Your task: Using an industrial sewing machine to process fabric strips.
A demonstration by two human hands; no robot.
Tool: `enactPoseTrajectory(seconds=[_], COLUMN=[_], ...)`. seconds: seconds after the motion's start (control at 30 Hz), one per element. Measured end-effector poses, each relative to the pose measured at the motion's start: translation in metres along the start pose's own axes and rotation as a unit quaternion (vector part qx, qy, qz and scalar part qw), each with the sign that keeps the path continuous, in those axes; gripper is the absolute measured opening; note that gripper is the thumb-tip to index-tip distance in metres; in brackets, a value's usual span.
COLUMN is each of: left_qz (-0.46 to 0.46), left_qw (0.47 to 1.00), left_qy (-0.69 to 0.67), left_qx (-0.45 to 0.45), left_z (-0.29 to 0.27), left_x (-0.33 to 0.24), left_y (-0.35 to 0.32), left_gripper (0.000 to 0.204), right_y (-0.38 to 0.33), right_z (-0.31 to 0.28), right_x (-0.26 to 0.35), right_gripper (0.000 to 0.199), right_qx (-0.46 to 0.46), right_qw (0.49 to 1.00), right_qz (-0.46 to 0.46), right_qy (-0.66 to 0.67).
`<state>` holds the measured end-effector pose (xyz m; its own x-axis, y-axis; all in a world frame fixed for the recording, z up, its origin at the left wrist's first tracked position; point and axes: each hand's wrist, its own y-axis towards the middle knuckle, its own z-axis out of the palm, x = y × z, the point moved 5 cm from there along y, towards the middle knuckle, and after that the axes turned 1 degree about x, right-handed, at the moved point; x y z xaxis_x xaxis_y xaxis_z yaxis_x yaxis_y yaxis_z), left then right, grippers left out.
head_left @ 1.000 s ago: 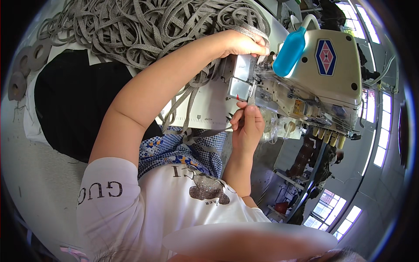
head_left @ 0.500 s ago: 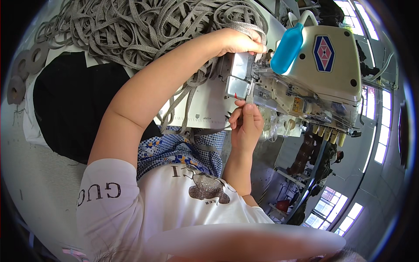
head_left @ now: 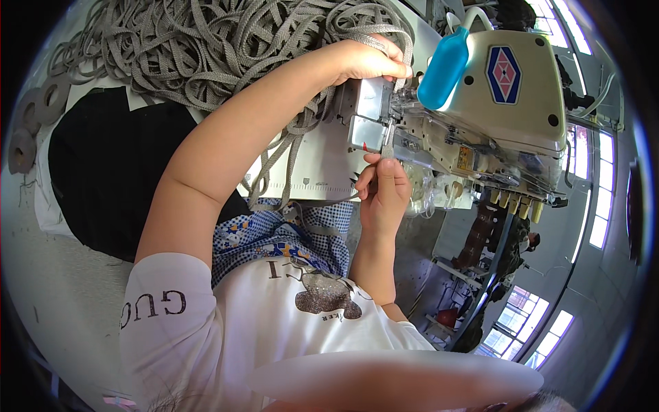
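A cream sewing machine (head_left: 539, 86) stands at the right, with metal plates (head_left: 367, 130) around its needle area. My left hand (head_left: 371, 62) reaches over to the far side of the plates, its fingers closed on a grey braided strap (head_left: 405, 41) that loops down from the pile. On the near side, my right hand (head_left: 384, 189) pinches a flat length of strap (head_left: 387, 146) between thumb and fingers, just in front of the plates. From below that hand, a thin strip runs left along the table edge. The needle itself is hidden.
A big tangled pile of grey strap (head_left: 206, 48) covers the back of the white table (head_left: 322, 172). Black cloth (head_left: 103, 172) lies at the left beside several grey rolls (head_left: 51, 99). A blue bottle-shaped thing (head_left: 443, 72) on a white bent neck hangs beside the machine head.
The whole view has shifted slightly to the left. Both hands keep their hold on the strap, with hardly any movement against the machine.
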<state>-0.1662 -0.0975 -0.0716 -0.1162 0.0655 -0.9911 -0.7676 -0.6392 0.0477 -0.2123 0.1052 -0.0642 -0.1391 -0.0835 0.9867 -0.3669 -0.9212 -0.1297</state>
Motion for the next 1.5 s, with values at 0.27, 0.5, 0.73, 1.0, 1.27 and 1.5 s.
enactPoseTrajectory(seconds=[0.27,0.5,0.73,1.0,1.27,1.5], left_qz=[0.001,-0.019,-0.002,-0.003,-0.021,0.004], left_qw=[1.000,1.000,0.998,0.995,0.995,0.994], left_qy=[-0.018,-0.018,-0.065,-0.095,-0.093,-0.105], left_qx=[0.010,0.016,0.014,0.021,0.010,0.010], left_z=[0.003,0.002,0.007,0.002,0.004,0.005], left_x=[-0.006,-0.002,-0.002,-0.003,-0.006,-0.003], left_y=[-0.004,-0.004,-0.001,-0.008,-0.008,-0.005], left_gripper=[0.017,0.019,0.022,0.019,0.020,0.021], right_y=[-0.002,-0.002,-0.001,-0.003,-0.003,-0.002], right_z=[0.000,0.000,-0.007,-0.002,0.001,-0.003], right_x=[0.003,-0.001,0.002,0.003,0.000,-0.001], right_gripper=[0.028,0.028,0.027,0.028,0.028,0.028], right_qx=[-0.016,-0.011,-0.020,-0.025,-0.003,-0.025], right_qw=[1.000,1.000,1.000,0.998,0.999,0.999], right_qz=[0.003,0.023,0.016,0.042,0.053,0.030], right_qy=[-0.003,0.018,-0.001,-0.043,-0.004,-0.015])
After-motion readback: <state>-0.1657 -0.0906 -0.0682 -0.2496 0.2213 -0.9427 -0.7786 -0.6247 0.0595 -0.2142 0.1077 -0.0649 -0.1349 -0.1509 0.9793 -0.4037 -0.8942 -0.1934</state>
